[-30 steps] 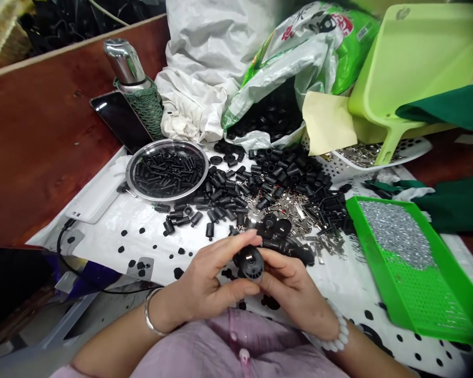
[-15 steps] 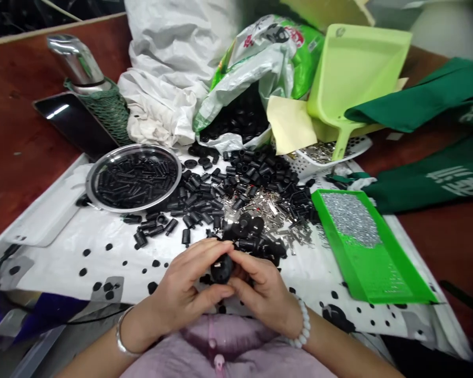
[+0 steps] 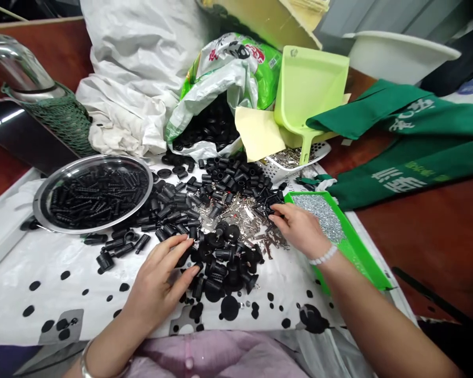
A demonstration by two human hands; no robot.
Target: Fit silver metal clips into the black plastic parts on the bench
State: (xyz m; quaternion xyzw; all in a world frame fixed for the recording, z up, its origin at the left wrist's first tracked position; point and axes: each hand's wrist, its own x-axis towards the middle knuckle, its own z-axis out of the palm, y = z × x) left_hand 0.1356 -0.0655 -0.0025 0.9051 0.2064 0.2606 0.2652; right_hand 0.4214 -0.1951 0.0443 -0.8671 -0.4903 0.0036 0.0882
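Note:
My left hand [image 3: 157, 283] rests open beside a heap of black plastic moulded parts [image 3: 224, 268], its fingertips touching or nearly touching the heap. My right hand [image 3: 299, 228] reaches further back, its fingertips at small black pieces on the edge of a scatter of silver metal clips [image 3: 244, 220]. Neither hand shows anything held. A steel plate [image 3: 35, 205] piled with black ribbed cylinders lies to the left. All of this sits on a white sheet with black dots [image 3: 63, 268].
A bright green tray [image 3: 372, 268] of silver granules lies right of my right hand. Behind stand a white perforated basket [image 3: 323, 149], a lime dustpan [image 3: 309, 89], a bag of black rings [image 3: 216, 63] and a white sack [image 3: 130, 79]. Green cloth [image 3: 402, 163] lies on the brown table [image 3: 425, 236].
My hands have come apart. The black part they held together is no longer between them. My left hand has dropped to the heap, my right has moved to the clips, and the view has shifted.

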